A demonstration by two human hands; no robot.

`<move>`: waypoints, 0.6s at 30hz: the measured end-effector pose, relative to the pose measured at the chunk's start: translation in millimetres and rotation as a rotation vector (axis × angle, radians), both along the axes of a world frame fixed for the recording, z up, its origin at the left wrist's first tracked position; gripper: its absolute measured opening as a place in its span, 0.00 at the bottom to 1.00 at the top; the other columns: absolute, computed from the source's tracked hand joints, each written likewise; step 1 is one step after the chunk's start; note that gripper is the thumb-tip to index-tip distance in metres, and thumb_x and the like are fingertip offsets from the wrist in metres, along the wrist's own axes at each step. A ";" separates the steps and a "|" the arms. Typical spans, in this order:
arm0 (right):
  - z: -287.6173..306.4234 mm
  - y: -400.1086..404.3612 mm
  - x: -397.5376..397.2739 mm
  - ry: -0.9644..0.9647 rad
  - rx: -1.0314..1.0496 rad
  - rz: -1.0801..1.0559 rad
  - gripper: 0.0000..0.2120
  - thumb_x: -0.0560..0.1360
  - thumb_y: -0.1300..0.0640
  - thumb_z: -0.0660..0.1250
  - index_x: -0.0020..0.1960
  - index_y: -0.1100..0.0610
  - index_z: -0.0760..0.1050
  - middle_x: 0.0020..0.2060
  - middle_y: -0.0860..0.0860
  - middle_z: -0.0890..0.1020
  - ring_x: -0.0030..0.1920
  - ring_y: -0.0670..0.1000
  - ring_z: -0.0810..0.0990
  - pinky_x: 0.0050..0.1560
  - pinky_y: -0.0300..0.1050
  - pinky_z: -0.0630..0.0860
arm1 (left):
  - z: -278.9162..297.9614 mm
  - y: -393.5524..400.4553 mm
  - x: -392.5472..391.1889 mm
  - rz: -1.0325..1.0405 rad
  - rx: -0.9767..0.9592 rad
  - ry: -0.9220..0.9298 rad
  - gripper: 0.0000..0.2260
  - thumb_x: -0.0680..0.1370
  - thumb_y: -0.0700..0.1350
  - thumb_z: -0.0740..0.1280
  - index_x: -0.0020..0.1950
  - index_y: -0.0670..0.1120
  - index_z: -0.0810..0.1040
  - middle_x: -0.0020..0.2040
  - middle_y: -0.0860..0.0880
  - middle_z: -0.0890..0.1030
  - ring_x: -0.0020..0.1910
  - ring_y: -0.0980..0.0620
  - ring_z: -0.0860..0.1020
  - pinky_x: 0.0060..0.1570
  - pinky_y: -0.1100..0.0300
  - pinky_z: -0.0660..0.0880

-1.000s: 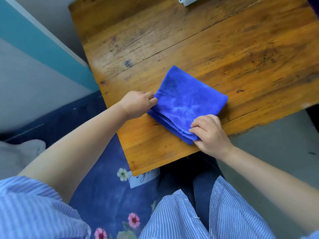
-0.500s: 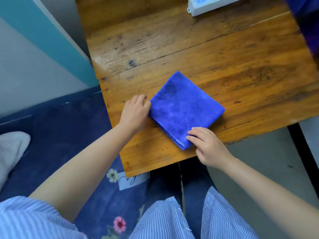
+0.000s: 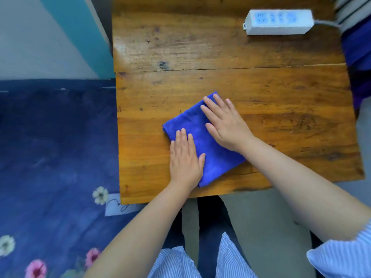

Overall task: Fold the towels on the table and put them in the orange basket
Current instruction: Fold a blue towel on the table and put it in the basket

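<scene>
A blue towel (image 3: 212, 157), folded into a small square, lies on the wooden table (image 3: 220, 57) near its front edge. My left hand (image 3: 185, 159) lies flat with straight fingers on the towel's near left part. My right hand (image 3: 224, 123) presses flat on the towel's far right part, fingers spread and pointing up-left. Both hands cover much of the cloth. No orange basket is in view.
A white power strip (image 3: 279, 22) with its cable lies at the table's back right. More blue cloth (image 3: 357, 49) shows at the right edge. A dark blue flowered bedcover (image 3: 56, 157) lies left of the table, with grey floor below the table's front edge.
Both hands left the towel's edges and now lie flat on top of it. The towel looks flatter and more compact. The view has shifted, showing more of the table's back.
</scene>
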State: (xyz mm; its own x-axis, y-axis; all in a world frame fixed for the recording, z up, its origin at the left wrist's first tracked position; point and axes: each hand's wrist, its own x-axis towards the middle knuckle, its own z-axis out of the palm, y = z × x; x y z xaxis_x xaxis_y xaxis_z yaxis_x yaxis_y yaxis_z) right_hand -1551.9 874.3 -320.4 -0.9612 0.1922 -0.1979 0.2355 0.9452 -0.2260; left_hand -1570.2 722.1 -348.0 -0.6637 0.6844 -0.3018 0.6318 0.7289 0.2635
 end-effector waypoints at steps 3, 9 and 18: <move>-21.3 1.6 -13.9 -0.105 0.097 0.147 0.25 0.80 0.51 0.50 0.74 0.57 0.52 0.75 0.52 0.51 0.75 0.56 0.46 0.73 0.50 0.38 | -5.9 -1.6 0.6 -0.005 -0.021 0.051 0.32 0.62 0.52 0.78 0.58 0.34 0.77 0.60 0.36 0.78 0.59 0.39 0.77 0.53 0.43 0.75; -42.5 31.4 -8.9 -0.073 0.059 0.058 0.26 0.79 0.51 0.53 0.74 0.56 0.52 0.75 0.53 0.52 0.75 0.56 0.49 0.73 0.52 0.45 | -19.6 -4.2 2.7 0.006 0.079 0.027 0.31 0.72 0.48 0.70 0.68 0.32 0.66 0.69 0.33 0.66 0.69 0.35 0.65 0.68 0.44 0.60; -31.0 86.4 27.7 -0.162 -0.047 -0.138 0.25 0.81 0.52 0.48 0.75 0.59 0.48 0.76 0.53 0.48 0.76 0.52 0.45 0.74 0.50 0.43 | -21.9 1.0 10.0 0.109 -0.069 0.045 0.30 0.80 0.54 0.52 0.76 0.41 0.45 0.77 0.42 0.43 0.76 0.46 0.41 0.72 0.53 0.36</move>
State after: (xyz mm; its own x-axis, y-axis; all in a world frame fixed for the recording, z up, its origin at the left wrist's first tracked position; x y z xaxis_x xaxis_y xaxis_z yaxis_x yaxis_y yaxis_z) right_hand -1524.1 960.7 -351.4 -0.8813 0.3069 -0.3594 0.3989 0.8908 -0.2175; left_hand -1560.2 723.1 -369.9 -0.7468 0.5863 -0.3139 0.5580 0.8092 0.1839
